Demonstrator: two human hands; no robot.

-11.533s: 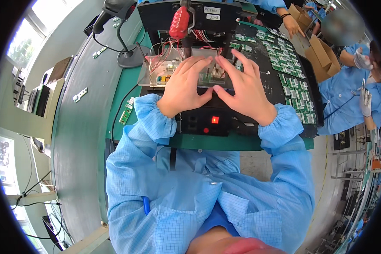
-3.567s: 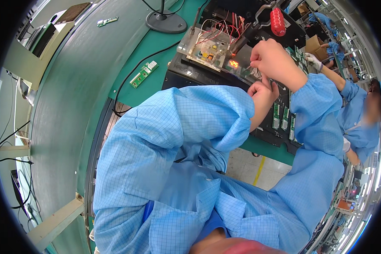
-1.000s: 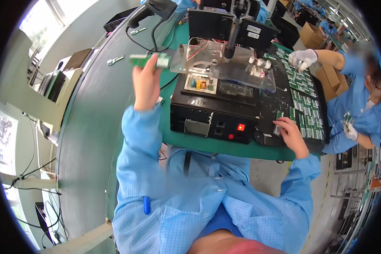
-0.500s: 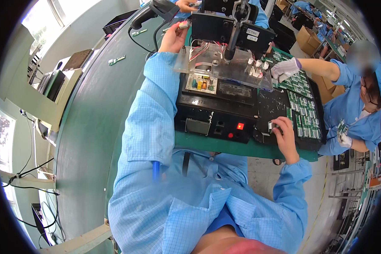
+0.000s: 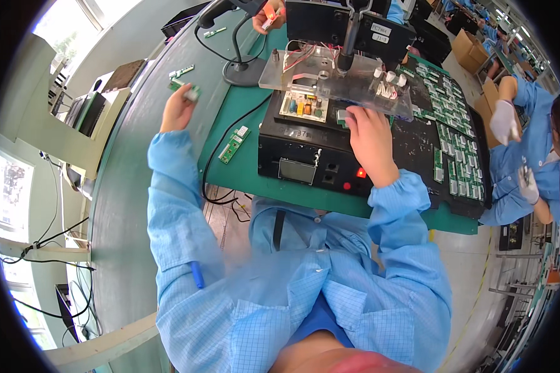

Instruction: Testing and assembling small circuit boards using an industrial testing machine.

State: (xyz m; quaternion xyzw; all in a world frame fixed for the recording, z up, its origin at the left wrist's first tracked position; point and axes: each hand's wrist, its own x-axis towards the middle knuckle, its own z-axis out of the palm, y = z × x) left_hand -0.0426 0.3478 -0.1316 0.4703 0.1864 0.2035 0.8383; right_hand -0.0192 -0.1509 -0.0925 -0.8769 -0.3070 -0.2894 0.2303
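Observation:
My left hand [image 5: 178,110] pinches a small green circuit board [image 5: 193,94], slightly blurred, above the green bench at the left. Another circuit board [image 5: 181,71] lies just beyond it. At the black test fixture [image 5: 286,140], my right hand [image 5: 372,140] has its fingers closed on a circuit board with a pale metal block [image 5: 343,116], set low in the fixture bed. The fingertips partly cover this board. A clear plate [image 5: 330,84] with wires and white plugs hangs just above. Left of the right hand, a board with coloured components [image 5: 304,107] sits in the fixture.
A loose circuit board [image 5: 234,145] lies on the green mat beside a black cable. A black scanner stand [image 5: 244,72] rises behind. Another person's hand [image 5: 269,20] is at the back. Rows of boards cover a black tray [image 5: 422,180]; a gloved co-worker [image 5: 529,155] stands right.
My left hand has moved from behind the fixture out to the left bench, carrying a circuit board. My right hand has gone from the tray's near edge into the fixture. The co-worker's glove has left the tray.

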